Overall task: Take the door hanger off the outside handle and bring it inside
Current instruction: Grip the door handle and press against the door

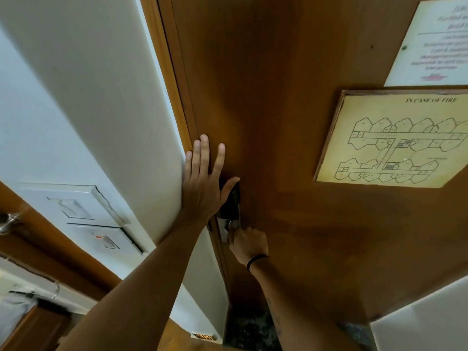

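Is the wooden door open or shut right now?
Shut, apparently: the wooden door sits against its frame with no gap. The left hand lies flat on it; the right hand grips the lock hardware.

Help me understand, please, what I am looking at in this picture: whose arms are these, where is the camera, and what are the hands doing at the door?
No machine here: a person wears a wide-angle camera on the head, so you look down along their own two arms. In front is a brown wooden door, seen from inside the room. The left hand lies flat and open against the door near its edge. The right hand, with a dark band on its wrist, is closed at the metal lock plate; what it grips is hidden. A framed fire plan and a paper notice hang on the door. The door hanger is not visible.
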